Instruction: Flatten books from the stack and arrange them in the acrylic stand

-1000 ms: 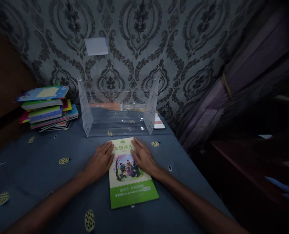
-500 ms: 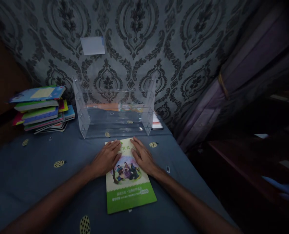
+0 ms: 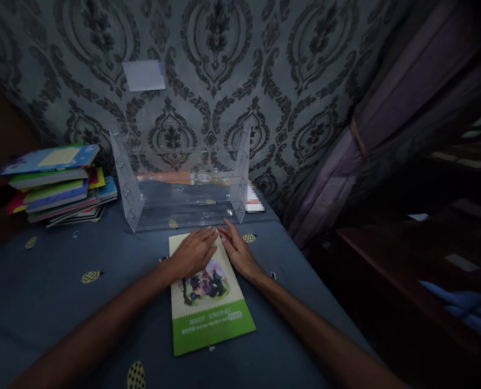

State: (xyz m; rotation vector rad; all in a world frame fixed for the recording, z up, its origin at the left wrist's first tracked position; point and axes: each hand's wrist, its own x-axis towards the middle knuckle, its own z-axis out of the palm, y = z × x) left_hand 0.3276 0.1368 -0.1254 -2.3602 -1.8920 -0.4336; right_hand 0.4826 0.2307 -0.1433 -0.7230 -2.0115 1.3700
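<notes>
A green-and-cream picture book (image 3: 208, 302) lies flat on the blue patterned cloth (image 3: 62, 292), its top edge toward a clear acrylic book rack (image 3: 184, 183). My left hand (image 3: 194, 251) lies flat on the book's upper half, fingers stretched out over the title. My right hand (image 3: 236, 248) rests beside it at the book's upper right edge, fingers extended and touching the left hand's fingertips. Neither hand grips anything.
A stack of colourful books (image 3: 58, 181) sits at the back left. Flat books lie behind the rack against the patterned wall. A purple curtain (image 3: 386, 135) hangs at the right, with dark furniture beyond the table's right edge.
My left hand has slid right, from the book's left edge onto its cover, and now meets the right hand. The view has shifted slightly right.
</notes>
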